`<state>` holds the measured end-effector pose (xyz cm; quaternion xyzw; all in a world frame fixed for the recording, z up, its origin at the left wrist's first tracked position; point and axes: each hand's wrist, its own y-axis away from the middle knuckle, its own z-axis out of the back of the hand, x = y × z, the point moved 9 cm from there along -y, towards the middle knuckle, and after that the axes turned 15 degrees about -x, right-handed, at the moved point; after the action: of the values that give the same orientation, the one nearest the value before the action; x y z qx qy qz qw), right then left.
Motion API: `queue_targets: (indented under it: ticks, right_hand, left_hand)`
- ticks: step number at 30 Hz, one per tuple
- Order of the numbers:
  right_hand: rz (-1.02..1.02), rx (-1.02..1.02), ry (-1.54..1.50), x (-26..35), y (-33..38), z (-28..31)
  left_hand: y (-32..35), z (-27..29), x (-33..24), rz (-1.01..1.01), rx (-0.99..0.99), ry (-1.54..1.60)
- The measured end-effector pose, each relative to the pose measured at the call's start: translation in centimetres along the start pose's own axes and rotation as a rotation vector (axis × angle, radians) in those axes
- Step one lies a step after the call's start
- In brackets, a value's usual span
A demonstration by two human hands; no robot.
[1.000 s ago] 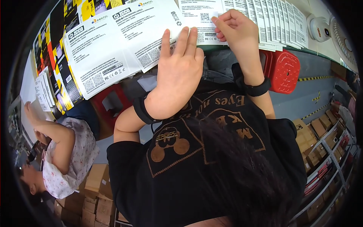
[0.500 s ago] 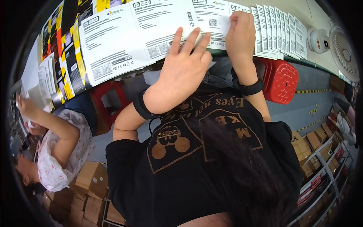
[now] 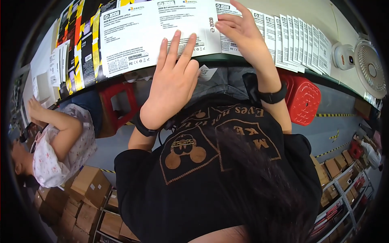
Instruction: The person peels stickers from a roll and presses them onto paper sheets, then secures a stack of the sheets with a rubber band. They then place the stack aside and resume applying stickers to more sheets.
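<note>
My left hand (image 3: pixel 173 79) lies palm down with its fingers stretched out, pressing on a wide white printed card sheet (image 3: pixel 131 38) near the table's front edge. Close to that sheet's right end is my right hand (image 3: pixel 251 38). Its fingers are partly bent and apart, with the thumb and forefinger tips by the sheet's edge and nothing visible held. Further right, several white printed cards (image 3: pixel 302 42) overlap in a fanned row, their near end partly hidden behind my right hand.
Yellow-and-black printed sheets (image 3: pixel 86 52) and smaller white cards (image 3: pixel 60 60) lie at left. A white fan (image 3: pixel 368 67) stands far right. Red stools (image 3: pixel 304 99) are by the table. A co-worker in a floral top (image 3: pixel 60 150) sits at left; cardboard boxes (image 3: pixel 90 186) are behind.
My left hand has slid left across the white sheet. My right hand has moved left toward the sheet's end, its fingers opening from a pinch. The co-worker's arm has lowered.
</note>
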<state>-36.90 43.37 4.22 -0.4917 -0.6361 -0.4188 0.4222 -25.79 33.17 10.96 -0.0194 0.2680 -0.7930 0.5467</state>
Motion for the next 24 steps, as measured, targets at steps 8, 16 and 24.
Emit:
queue_targets:
  ticks: [8,16,24]
  right_hand:
    - [0.011,-0.178,0.41,4.8,0.1,4.4]
    - [0.644,-0.18,0.768,9.8,6.4,3.0]
    - [0.097,0.041,0.469,5.6,6.5,1.2]
  left_hand:
    - [-1.5,1.8,-1.8,-0.039,-0.109,0.207]
    - [-2.3,3.2,0.0,0.315,-0.316,0.695]
    - [-4.0,3.0,-1.4,0.315,-0.407,0.564]
